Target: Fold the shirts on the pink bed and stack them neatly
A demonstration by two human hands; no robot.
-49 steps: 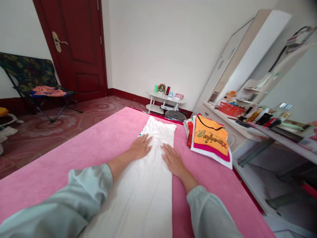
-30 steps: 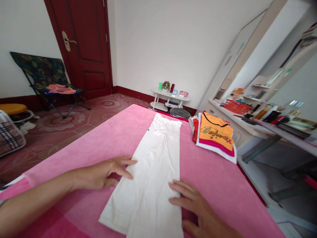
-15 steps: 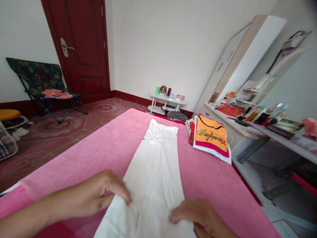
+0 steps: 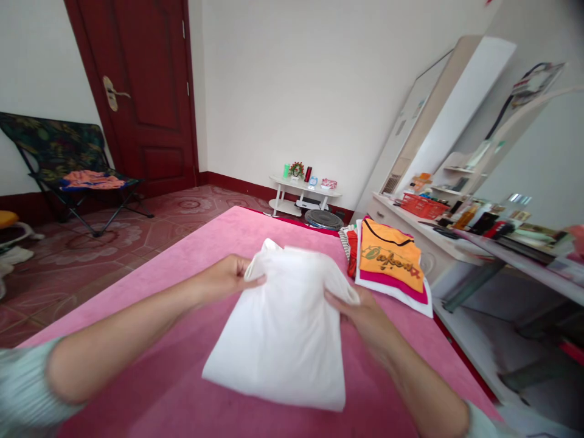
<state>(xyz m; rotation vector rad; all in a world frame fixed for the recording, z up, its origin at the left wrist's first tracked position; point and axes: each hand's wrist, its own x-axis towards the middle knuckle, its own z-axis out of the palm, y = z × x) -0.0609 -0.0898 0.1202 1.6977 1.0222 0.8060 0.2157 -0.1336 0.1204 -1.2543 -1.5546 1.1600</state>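
Observation:
White trousers (image 4: pixel 283 340) lie doubled over on the pink bedspread (image 4: pixel 191 359), the fold towards me. At the far left corner of the upper layer, my left hand (image 4: pixel 237 274) pinches the cloth between thumb and fingers. My right hand (image 4: pixel 353 304) grips the opposite corner, its fingers partly hidden by the fabric. The held edge is lifted a little and blurred by motion. Beneath it, a bit of the lower layer's far end shows.
Folded clothes, an orange printed shirt (image 4: pixel 392 255) on top, are stacked at the bed's far right. A dressing table (image 4: pixel 410 222) with a red basket (image 4: pixel 422 205) stands to the right. A folding chair (image 4: pixel 68 158) is at the left, and a low white stand (image 4: pixel 303 185) beyond the bed.
Both hands have moved away from me, carrying the near part of the trousers up and over the far part. The long strip of cloth is now a shorter, doubled bundle.

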